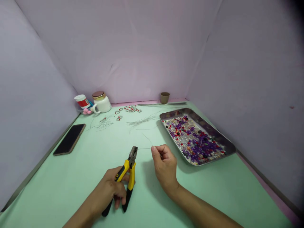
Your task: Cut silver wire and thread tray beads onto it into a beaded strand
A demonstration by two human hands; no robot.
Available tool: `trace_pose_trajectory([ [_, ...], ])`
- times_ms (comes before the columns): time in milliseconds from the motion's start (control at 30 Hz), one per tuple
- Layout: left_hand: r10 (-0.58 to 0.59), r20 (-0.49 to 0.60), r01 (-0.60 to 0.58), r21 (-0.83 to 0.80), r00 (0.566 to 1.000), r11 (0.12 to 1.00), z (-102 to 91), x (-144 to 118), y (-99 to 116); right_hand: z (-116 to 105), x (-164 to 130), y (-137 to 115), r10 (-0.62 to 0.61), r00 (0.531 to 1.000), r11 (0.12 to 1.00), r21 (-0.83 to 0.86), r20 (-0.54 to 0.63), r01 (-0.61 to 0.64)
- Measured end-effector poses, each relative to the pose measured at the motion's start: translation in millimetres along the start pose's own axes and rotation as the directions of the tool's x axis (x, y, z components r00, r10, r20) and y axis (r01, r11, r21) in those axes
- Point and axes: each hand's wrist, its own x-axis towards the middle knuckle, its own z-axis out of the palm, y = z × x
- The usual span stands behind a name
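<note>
Left hand and right hand are both curled up over the green tabletop. To the right sits a metal tray with raised sides. Far left lies a phone, maybe put there to leave room in the middle. Next come the yellow and black pliers: the left hand wraps their handles, so the nose points forward. The right hand pinches a thin wire between it and the pliers, likely to keep it steady. I cannot tell if the pliers bite it. Tiniest are the beads, probably kept from rolling off by the tray's sides.
</note>
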Motion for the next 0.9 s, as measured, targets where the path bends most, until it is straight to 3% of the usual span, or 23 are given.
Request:
trace_pose_trajectory([
  [133,0.027,0.016,-0.026,-0.066,0.999,0.997,4.4,-0.2,3.5,-0.1,-5.3,2.3,-0.04,0.998,0.999,-0.032,0.039,0.041],
  [300,0.109,0.117,-0.049,-0.424,0.987,0.904,2.9,-4.5,1.8,-1.3,-5.0,3.2,-0.083,0.996,0.995,-0.045,0.03,0.084],
  [467,0.16,0.28,0.034,-0.578,0.947,0.816,-2.1,-3.6,-8.0,-2.7,-0.4,3.0,-0.113,0.993,0.993,-0.018,-0.015,0.113],
  [533,0.168,0.297,0.048,-0.603,0.94,0.796,-1.9,-2.0,-9.9,-2.9,-0.9,2.9,-0.122,0.992,0.992,-0.024,0.002,0.122],
  [700,0.077,0.208,0.047,-0.533,0.975,0.845,2.6,0.0,-8.6,-2.6,-1.8,2.1,-0.079,0.996,0.996,-0.049,0.043,0.081],
  [800,0.073,0.042,-0.047,-0.434,0.996,0.9,0.3,2.2,-7.5,-3.7,4.1,1.3,0.004,1.0,1.0,-0.028,-0.016,-0.004],
  [900,0.112,-0.108,-0.145,-0.378,0.988,0.914,-8.4,4.4,-6.6,-5.6,12.1,2.5,0.08,0.995,0.996,0.033,-0.058,-0.078],
])
